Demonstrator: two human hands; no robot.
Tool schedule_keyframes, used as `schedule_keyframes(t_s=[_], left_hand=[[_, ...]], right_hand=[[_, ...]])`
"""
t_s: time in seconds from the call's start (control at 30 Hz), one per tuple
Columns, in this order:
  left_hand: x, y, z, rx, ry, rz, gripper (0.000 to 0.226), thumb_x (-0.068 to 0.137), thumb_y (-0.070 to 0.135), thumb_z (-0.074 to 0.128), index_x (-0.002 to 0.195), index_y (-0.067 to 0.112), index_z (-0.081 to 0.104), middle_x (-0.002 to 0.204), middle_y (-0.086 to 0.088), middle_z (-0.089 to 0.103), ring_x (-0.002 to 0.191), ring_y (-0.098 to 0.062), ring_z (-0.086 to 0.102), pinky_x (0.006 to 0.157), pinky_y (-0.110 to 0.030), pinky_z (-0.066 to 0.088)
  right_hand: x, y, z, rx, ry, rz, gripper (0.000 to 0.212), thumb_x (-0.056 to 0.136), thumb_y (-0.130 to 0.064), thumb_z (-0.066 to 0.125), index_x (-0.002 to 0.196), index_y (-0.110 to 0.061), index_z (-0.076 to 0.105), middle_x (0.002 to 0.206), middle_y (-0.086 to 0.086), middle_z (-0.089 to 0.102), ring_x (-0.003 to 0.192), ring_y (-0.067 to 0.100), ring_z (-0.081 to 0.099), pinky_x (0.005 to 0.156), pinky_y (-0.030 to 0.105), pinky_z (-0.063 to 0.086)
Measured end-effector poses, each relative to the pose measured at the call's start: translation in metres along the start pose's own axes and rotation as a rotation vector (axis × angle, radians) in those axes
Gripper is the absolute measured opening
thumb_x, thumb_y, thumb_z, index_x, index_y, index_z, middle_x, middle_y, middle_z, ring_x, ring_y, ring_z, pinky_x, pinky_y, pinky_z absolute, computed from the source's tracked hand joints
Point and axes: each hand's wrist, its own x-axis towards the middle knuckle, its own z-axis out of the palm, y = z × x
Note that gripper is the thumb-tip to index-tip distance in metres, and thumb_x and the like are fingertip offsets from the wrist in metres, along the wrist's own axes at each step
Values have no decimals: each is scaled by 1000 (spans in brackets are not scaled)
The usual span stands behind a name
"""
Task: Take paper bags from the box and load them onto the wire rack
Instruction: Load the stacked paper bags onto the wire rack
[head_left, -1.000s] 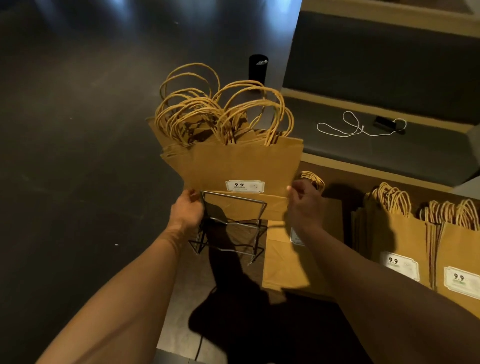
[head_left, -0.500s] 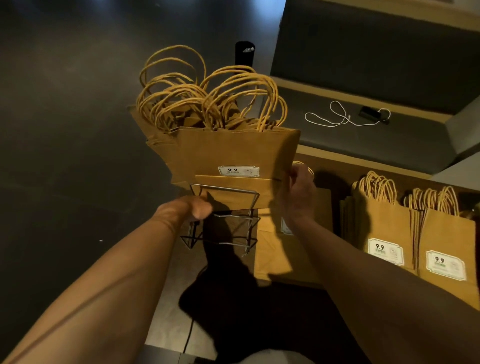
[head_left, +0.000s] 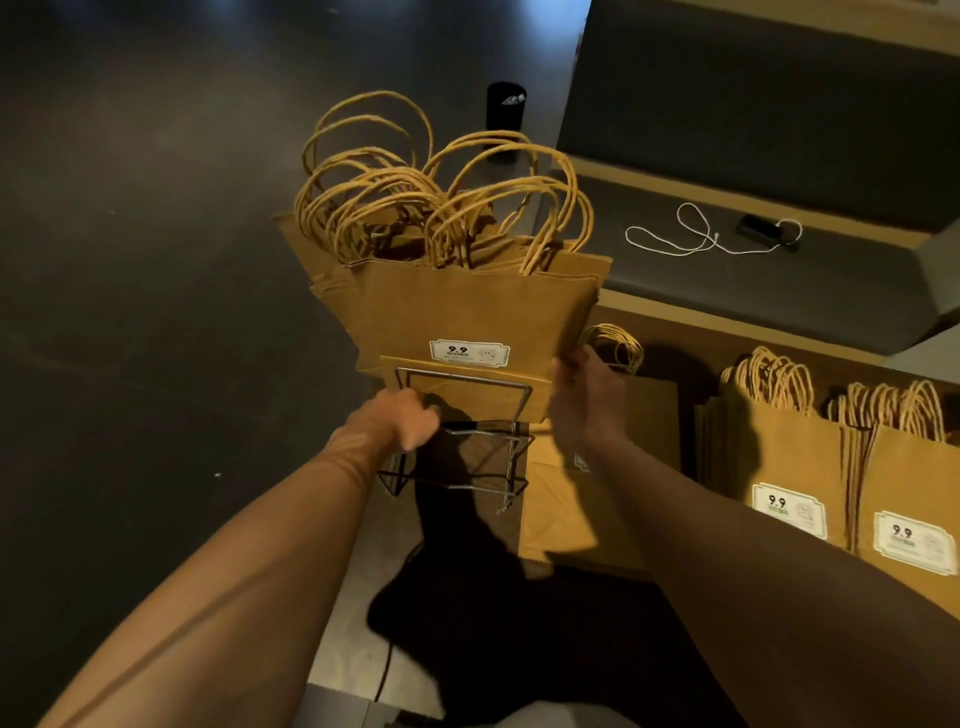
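Clearly the main risk lies between the two hands: the stack of paper bags (head_left: 467, 312) stands tall in the wire rack (head_left: 462, 441), leaning away from the person, with its twisted handles (head_left: 436, 197) fanned out beyond the hands. If the right hand (head_left: 587, 400) lets go before the stack settles behind the front wire, the bags could tip away or spill off the far edge onto the floor (head_left: 130, 312). The rack looks light, so pulling on it unevenly might drag it along the counter (head_left: 363, 597).

The left hand (head_left: 400, 421) is curled with the knuckles up, at the rack's near left corner; it appears to grip the wire, though the fingers are hidden. The right hand pinches the stack's right edge, thumb toward the person, fingers behind the paper. Both forearms reach forward, nearly straight.

Right of the right hand, one flat bag (head_left: 597, 493) lies on the counter, and further right more upright bags (head_left: 789, 467) stand in a row.
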Motion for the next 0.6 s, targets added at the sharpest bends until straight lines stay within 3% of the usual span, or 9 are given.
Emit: schedule_keyframes(t_s=[0.17, 0.3, 0.43, 0.6], left_hand=[[-17, 28, -4, 223, 167, 135, 30, 93, 33, 47, 112, 17, 64, 111, -10, 65, 102, -32, 63, 90, -41, 52], [-31, 60, 8, 236, 179, 296, 22, 97, 34, 49, 108, 21, 62, 95, -2, 63, 87, -20, 61, 84, -36, 53], [-38, 96, 25, 244, 259, 477, 25, 96, 33, 47, 113, 24, 63, 102, -6, 69, 94, -27, 66, 86, -37, 54], [-33, 140, 58, 3, 132, 459, 25, 94, 23, 50, 112, 23, 68, 111, -7, 71, 106, -26, 64, 94, -35, 52]], right_hand=[[1, 6, -10, -29, -89, -18, 17, 97, -17, 55, 114, -16, 58, 100, -2, 54, 79, 7, 53, 63, 20, 42], [-1, 17, -18, 110, -86, 48, 23, 97, -11, 53, 119, -18, 59, 107, 4, 61, 83, 12, 58, 64, 24, 48], [-3, 40, -33, 60, -57, 186, 26, 94, -11, 50, 118, -13, 60, 113, 8, 60, 84, 14, 52, 58, 22, 34], [-7, 75, -60, -59, -59, 344, 31, 92, -13, 53, 122, -11, 60, 125, 12, 60, 109, 29, 55, 74, 22, 32]])
